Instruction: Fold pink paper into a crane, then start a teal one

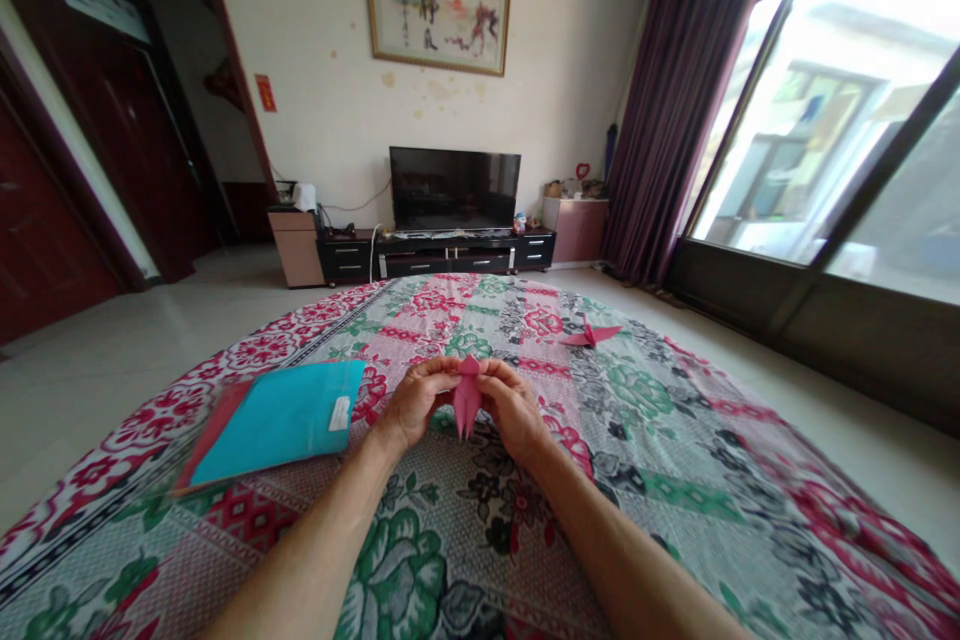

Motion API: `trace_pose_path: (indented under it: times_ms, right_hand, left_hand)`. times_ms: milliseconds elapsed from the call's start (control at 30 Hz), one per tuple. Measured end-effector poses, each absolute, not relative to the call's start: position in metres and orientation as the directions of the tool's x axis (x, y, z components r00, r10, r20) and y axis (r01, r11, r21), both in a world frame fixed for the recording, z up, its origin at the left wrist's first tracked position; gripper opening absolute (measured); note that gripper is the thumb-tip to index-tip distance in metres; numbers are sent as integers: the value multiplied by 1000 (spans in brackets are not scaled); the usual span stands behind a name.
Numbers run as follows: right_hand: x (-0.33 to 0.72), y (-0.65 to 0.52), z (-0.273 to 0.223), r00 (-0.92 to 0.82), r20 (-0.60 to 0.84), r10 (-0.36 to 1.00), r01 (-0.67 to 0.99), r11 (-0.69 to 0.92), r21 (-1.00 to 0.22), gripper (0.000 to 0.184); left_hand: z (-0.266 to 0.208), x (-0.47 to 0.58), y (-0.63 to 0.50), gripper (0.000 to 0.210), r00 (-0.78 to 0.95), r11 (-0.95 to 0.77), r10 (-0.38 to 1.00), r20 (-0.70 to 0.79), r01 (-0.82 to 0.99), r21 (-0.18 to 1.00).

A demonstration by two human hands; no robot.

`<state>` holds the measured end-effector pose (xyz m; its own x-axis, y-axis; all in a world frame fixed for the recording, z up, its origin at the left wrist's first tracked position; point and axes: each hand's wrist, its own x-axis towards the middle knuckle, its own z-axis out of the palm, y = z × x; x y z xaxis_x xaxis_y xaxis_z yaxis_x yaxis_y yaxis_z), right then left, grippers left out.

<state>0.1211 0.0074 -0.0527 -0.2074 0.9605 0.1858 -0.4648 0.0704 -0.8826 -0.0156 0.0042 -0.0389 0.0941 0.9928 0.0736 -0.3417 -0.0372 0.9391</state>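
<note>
Paper, pink and folded into a narrow form, is between your hands, above the middle of the table, with a pointed flap at its far end and slim split points toward the near side. Your left hand has its thumb and curled fingers pinched on the left edge; your right hand grips the right edge likewise, thumb near the far end. Some of your fingertips are hidden behind the fold.

To the left of your left hand, a blue sheet lies over a reddish one, with a white label near its right edge. To the far right of your hands rests a pink folded piece with pointed ends spread. Under everything is a flowered tablecloth in red, green, grey and black.

Beyond the table's far edge, a television stands on a black cabinet, below a framed picture. At the right, a purple curtain hangs beside a large window.
</note>
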Motion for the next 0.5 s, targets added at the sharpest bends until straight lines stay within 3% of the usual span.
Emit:
trace_pose_path:
  times_ms: [500]
  right_hand:
    - [124, 5, -46, -297, 151, 943, -523, -29, -852, 11]
  left_hand:
    - [-32, -16, -1, 14, 146, -83, 981, 130, -289, 954]
